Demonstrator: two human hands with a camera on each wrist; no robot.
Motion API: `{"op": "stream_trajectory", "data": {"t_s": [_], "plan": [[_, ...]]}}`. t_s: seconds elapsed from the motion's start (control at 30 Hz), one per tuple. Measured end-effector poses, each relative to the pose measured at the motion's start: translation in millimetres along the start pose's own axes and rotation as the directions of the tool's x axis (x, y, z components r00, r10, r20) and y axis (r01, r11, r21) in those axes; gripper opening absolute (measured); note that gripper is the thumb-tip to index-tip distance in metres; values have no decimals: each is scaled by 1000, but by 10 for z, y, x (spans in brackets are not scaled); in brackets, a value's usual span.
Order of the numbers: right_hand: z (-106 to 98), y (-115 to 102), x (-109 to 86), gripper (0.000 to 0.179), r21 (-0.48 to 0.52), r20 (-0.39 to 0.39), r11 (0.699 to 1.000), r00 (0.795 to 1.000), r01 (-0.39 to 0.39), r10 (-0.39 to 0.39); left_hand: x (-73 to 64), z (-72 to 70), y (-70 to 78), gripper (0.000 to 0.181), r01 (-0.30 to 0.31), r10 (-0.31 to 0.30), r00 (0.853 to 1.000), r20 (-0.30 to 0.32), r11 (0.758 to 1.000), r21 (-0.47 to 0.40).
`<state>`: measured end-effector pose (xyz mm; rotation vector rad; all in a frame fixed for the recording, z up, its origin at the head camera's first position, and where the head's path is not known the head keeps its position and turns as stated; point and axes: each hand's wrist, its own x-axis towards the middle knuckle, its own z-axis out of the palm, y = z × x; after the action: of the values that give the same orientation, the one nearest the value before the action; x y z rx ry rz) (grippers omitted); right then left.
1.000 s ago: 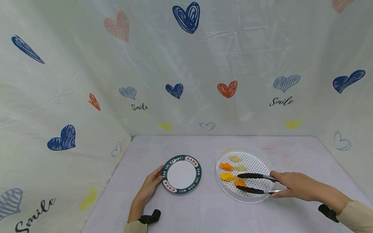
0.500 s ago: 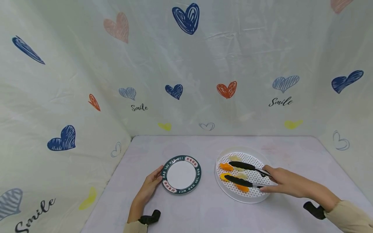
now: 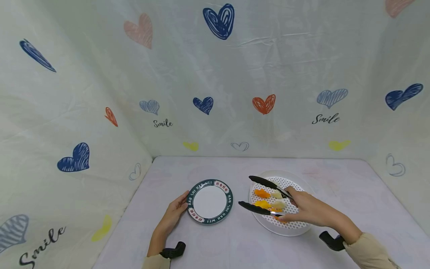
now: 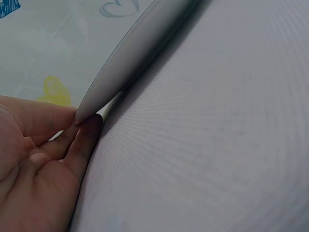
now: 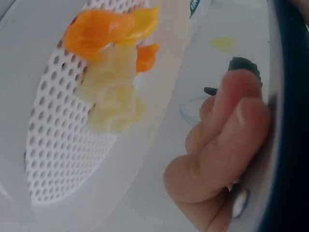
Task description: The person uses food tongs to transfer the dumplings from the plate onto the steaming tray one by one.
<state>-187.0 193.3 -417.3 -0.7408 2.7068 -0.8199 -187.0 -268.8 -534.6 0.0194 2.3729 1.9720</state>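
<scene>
At the table's left my left hand [image 3: 172, 213] pinches the near-left rim of a round plate [image 3: 209, 201] with a green lettered border. In the left wrist view the fingertips [image 4: 89, 128] meet the plate's edge [image 4: 116, 72] from beneath. My right hand [image 3: 310, 207] grips black-tipped tongs [image 3: 263, 182], their arms spread wide with nothing between the tips. The tongs reach leftward over a round tray [image 3: 304, 179] with a white perforated insert. On it lie several small dumpling-shaped pieces: orange [image 3: 262, 193], yellow [image 3: 262, 204] and pale green [image 3: 278, 204].
A pale cloth covers the table [image 3: 235, 243]. Behind and to the left hangs a white curtain [image 3: 289, 67] printed with hearts. A black wrist mount [image 3: 173, 250] sits on the left forearm, another [image 3: 332, 241] on the right.
The right hand has moved left with the tongs, whose tips now pass beyond the tray's left rim and stand wider apart. The left hand and plate stay put.
</scene>
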Motion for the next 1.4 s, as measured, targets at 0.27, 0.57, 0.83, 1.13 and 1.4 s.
{"op": "stream_trajectory", "data": {"t_s": [0.27,0.57,0.83,1.13,1.4], "plan": [[220,-221,198,83,58,-83,998,996,21,-16,-10,19,20,50,2,-2,1000,4,1000,2],[516,-555,390,90,201,-221,978,970,-56,101,2,6,-8,50,-9,9,1000,2,999,33],[722,-773,480,87,308,-269,946,945,-100,187,2,9,-6,50,6,-6,1000,-2,999,35],[917,-997,531,109,312,-212,930,940,-194,267,32,-5,-27,50,19,-19,1000,-12,999,43],[1086,-1160,563,122,227,-117,947,959,-229,260,26,-3,-13,50,2,-2,1000,-4,999,44]]}}
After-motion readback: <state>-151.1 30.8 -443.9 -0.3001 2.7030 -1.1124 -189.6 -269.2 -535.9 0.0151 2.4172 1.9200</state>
